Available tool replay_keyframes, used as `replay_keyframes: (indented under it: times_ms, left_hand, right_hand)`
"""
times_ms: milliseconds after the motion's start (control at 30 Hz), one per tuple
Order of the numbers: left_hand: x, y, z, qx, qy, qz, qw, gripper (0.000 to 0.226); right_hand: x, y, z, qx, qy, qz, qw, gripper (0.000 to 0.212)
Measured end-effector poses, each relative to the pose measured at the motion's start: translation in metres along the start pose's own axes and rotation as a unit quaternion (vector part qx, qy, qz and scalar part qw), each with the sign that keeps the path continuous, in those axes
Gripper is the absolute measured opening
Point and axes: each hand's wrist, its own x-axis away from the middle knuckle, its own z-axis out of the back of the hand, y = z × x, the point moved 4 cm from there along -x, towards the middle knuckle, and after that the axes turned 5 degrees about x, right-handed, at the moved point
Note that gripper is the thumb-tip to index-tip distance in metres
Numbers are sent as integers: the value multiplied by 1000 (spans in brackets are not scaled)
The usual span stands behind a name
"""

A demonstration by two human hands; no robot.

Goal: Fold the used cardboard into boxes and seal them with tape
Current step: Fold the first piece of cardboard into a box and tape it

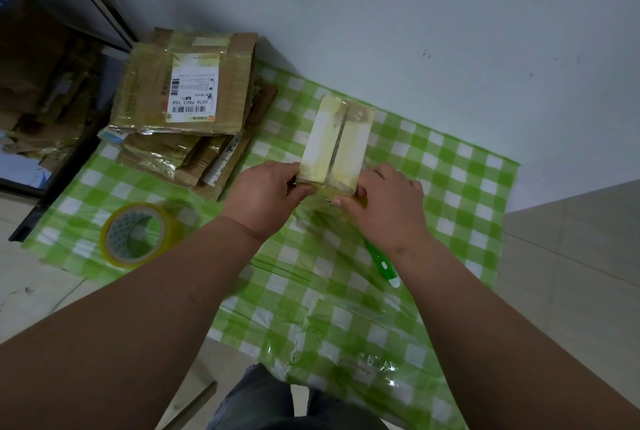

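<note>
Item 1: a glossy plastic sheet (450, 187), green-and-white checked and creased, lay spread under both my hands on a pale floor.

Item 2: a stack of flattened cardboard (187, 107), brown, corrugated and streaked with old shiny tape, sat beyond and to the left of my left hand. Its top piece carried a white shipping label (194, 86) with barcodes; the line I could read was "507G P803 Y66", the smaller print was too fine.

Item 3: a small cardboard box (334, 142), oblong and pale yellowish under glossy tape, stood between my hands, its two top flaps meeting at a dark centre seam that ran away from me.

Item 4: my left hand (266, 194) gripped the box's near left corner, fingers curled, thumb against the near face.

Item 5: my right hand (384, 204) gripped the near right corner, fingers bent round the edge, thumb pressed on the near face.

Item 6: a roll of clear yellowish tape (138, 233), round with a patterned core, lay flat to the left of my left forearm.

Item 7: a slim green-and-white cutter (382, 265) lay partly under my right wrist.
</note>
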Motion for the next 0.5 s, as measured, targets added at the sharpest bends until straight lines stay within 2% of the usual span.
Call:
replay_keyframes:
  times_ms: [100,200,400,500]
  left_hand:
    - [2,-1,0,6,-9,4,1000,21]
    - [3,1,3,35,-14,32,999,22]
    - [6,7,6,122,43,156,979,34]
    - [5,11,7,180,72,192,962,34]
  right_hand:
    - [-4,2,6,-11,-66,26,997,35]
    - [-5,2,9,-17,-94,37,995,28]
    - [4,-7,12,-100,-45,-17,994,19]
    - [12,-16,11,-148,-29,-32,988,16]
